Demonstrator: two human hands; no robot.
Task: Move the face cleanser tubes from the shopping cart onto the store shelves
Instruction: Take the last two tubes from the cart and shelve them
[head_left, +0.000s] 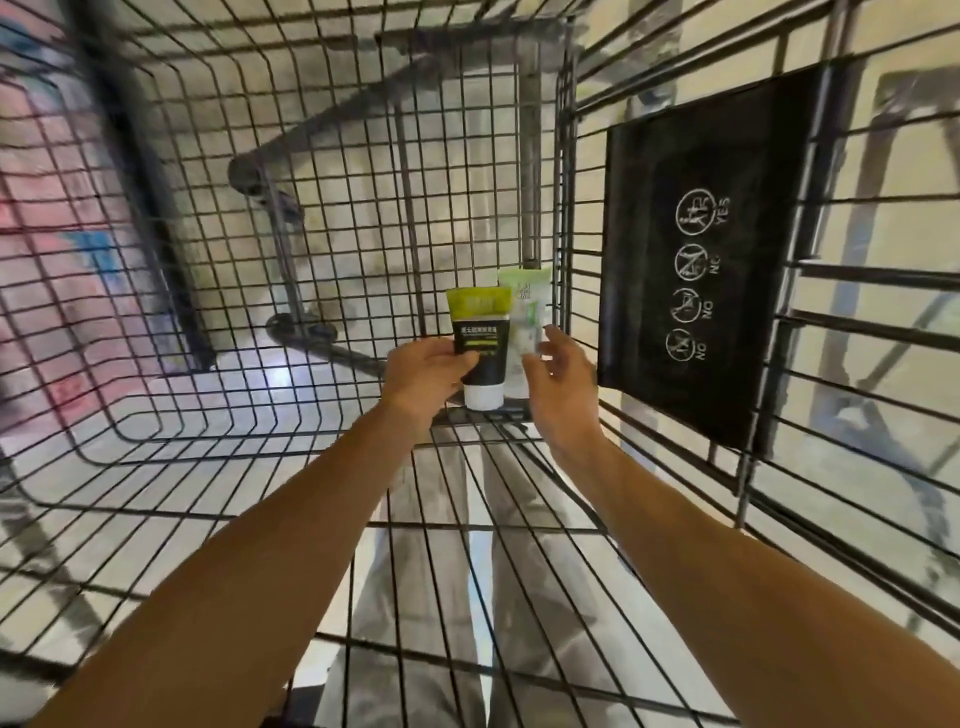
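Both my arms reach down into the wire shopping cart (208, 322). My left hand (423, 376) grips a black face cleanser tube (480, 338) with a green top band and a white cap, held cap down. Right beside it stands a pale white-green tube (524, 322), leaning near the cart's right wall. My right hand (558, 384) is at that pale tube with its fingers spread and slightly curved; the fingertips touch or nearly touch it, and no firm grip shows.
A black child-seat flap (701, 260) with printed NO/YES symbols hangs on the cart's right wire wall. Below the mesh floor I see the cart's frame tubes (270, 208) and pale floor tiles. Blurred colourful packaging (57, 234) shows through the left wall.
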